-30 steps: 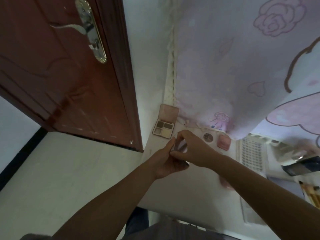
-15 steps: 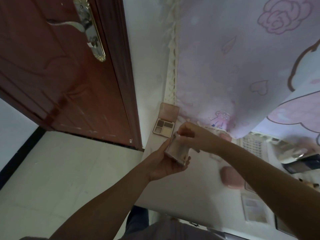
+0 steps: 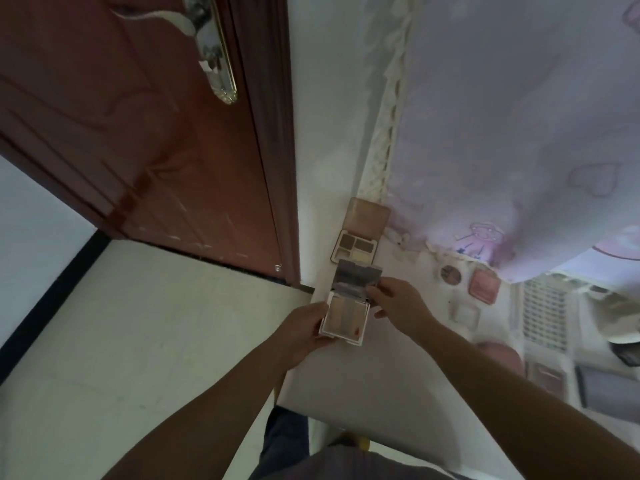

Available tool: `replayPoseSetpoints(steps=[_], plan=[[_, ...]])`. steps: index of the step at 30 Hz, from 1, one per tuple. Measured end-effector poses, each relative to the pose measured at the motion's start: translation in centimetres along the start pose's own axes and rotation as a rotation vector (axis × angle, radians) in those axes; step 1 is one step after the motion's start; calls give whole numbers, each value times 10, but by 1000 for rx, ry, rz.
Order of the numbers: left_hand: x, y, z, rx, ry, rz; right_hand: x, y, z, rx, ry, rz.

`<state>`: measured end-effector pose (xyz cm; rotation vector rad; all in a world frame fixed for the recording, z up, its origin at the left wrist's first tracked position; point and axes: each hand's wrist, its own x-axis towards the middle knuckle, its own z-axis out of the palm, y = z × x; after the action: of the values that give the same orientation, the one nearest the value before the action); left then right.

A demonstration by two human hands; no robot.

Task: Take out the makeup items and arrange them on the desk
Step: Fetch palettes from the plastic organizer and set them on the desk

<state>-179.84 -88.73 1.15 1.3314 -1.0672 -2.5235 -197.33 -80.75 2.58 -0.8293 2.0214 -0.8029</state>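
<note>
A white compact palette [image 3: 346, 318] is held open above the left end of the white desk [image 3: 374, 375]. My left hand [image 3: 301, 332] grips its base from the left. My right hand [image 3: 398, 303] pinches the edge of its mirrored lid [image 3: 356, 277]. Behind it, an open brown eyeshadow palette [image 3: 356, 245] lies on the desk by the wall. To the right lie a small round pan [image 3: 451, 274], a pink square compact [image 3: 484, 288] and a white square compact [image 3: 464, 314].
A brown door [image 3: 138, 133] stands at the left, with pale floor below it. A pink patterned curtain [image 3: 519, 133] hangs over the desk's back. A white perforated tray [image 3: 543, 317], a pink pouch [image 3: 502, 356] and more palettes crowd the desk's right side.
The compact in my hands has gone from closed to open, its lid swung up and away by my right hand. The view has shifted slightly.
</note>
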Motion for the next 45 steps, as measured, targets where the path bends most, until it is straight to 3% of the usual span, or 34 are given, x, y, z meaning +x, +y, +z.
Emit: replayPoseSetpoints(steps=[3,7,16,22,24,26,28,31,33,35,37,40,42,45], plan=[[9,3,-4,405,178,122,7,1,17,-192,37,-15],[20,17,-4,701,204,308,22,0,27,-105,101,47],[44,30,-11,844,188,320,38,2,40,-179,242,51],[40,27,-7,972,277,306,31,8,28,-162,174,58],[34,24,-5,1004,365,372,21,15,13,-150,182,49],[23,20,7,1019,415,550,7,28,-11,-204,226,24],[13,13,29,1036,348,718,-12,45,-39,-291,279,9],[11,-10,77,1117,52,823,-45,74,-84,-374,315,46],[17,-34,113,1130,-117,709,-68,92,-109,-507,248,67],[27,-58,146,1121,-195,471,-89,112,-127,-706,101,8],[35,-78,173,1138,-204,303,-107,134,-131,-868,-29,-35],[39,-91,196,1111,-187,313,-111,159,-128,-988,-69,-63],[40,-92,201,1071,-177,307,-103,161,-128,-993,-42,-142],[38,-83,196,816,-107,120,-93,152,-128,-884,-55,-214]])
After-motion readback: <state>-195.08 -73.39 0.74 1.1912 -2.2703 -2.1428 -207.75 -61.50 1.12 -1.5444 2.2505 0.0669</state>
